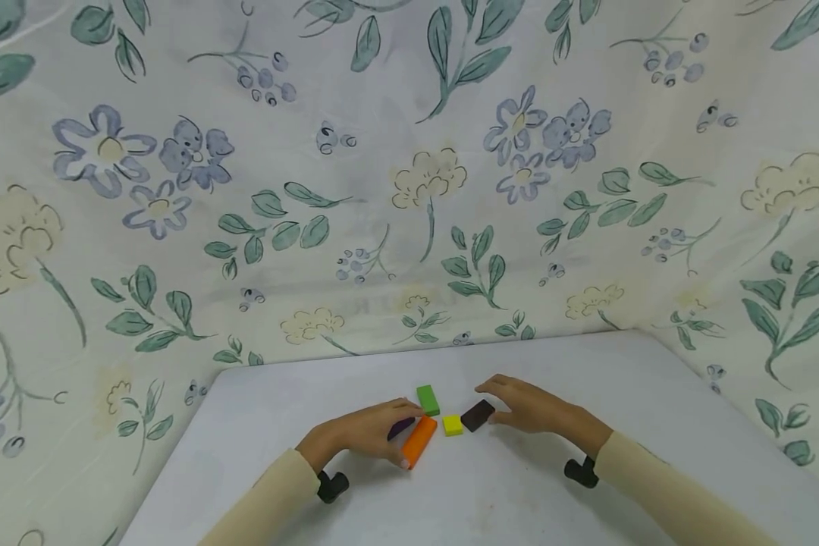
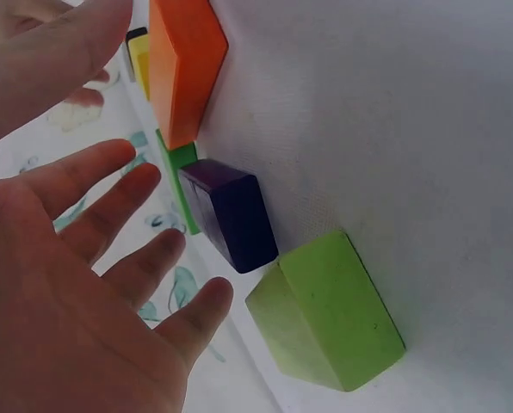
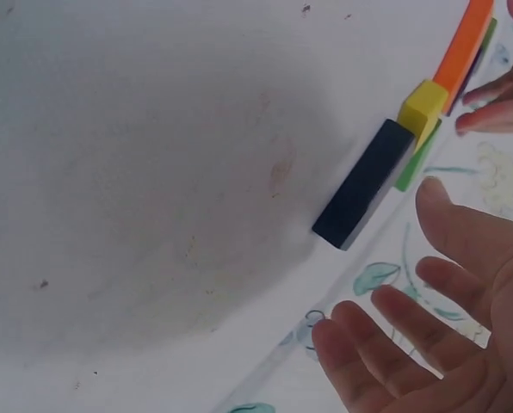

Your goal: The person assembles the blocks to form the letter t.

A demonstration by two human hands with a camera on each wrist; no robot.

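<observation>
My left hand (image 1: 371, 430) is spread over the left side of a group of blocks. Its thumb and fingertips are close to the orange block (image 1: 419, 443), and a purple block (image 1: 400, 428) shows partly beneath the hand. In the left wrist view a light green block (image 2: 343, 314) lies near the little finger, just past the purple one. On the other side my right hand (image 1: 532, 406), fingers loosely extended, is beside the black block (image 1: 478, 415), its thumb nearest to it. The right palm shows nothing held.
Between the hands lie a small yellow block (image 1: 453, 425) and a green block (image 1: 428, 400) behind it. All rest on a white table (image 1: 505, 500). A floral-patterned sheet (image 1: 409, 174) hangs behind the table's far edge. Dark wrist mounts (image 1: 580, 472) sit under the sleeves.
</observation>
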